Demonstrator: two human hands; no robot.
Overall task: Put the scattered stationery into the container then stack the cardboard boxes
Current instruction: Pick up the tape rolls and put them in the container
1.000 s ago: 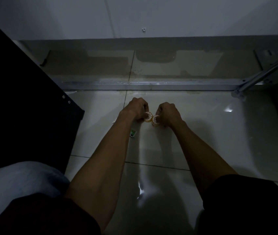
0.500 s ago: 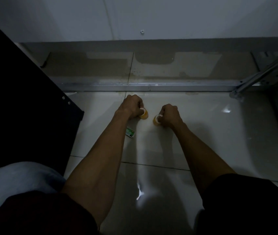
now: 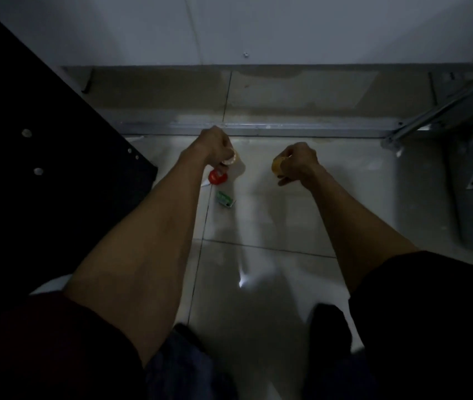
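Observation:
My left hand (image 3: pixel 213 147) is closed on a small roll of clear tape (image 3: pixel 231 160), held just above the pale floor tiles. Below that hand a red roll (image 3: pixel 217 176) lies on the floor, with a white slip sticking out beside it. My right hand (image 3: pixel 297 161) is closed on a yellowish tape roll (image 3: pixel 276 166), apart from the left hand. A small green and white packet (image 3: pixel 225 198) lies flat on the floor between my forearms. No container or cardboard box shows in this dim view.
A black panel (image 3: pixel 42 145) with metal rivets fills the left side. A metal floor rail (image 3: pixel 258 129) runs along the base of the grey wall. Metal frame legs (image 3: pixel 443 114) slant in at the right. My knees fill the bottom.
My hands have drawn apart, each carrying its tape roll, the left up and leftward, the right to the right. The red roll under my left hand has come into sight.

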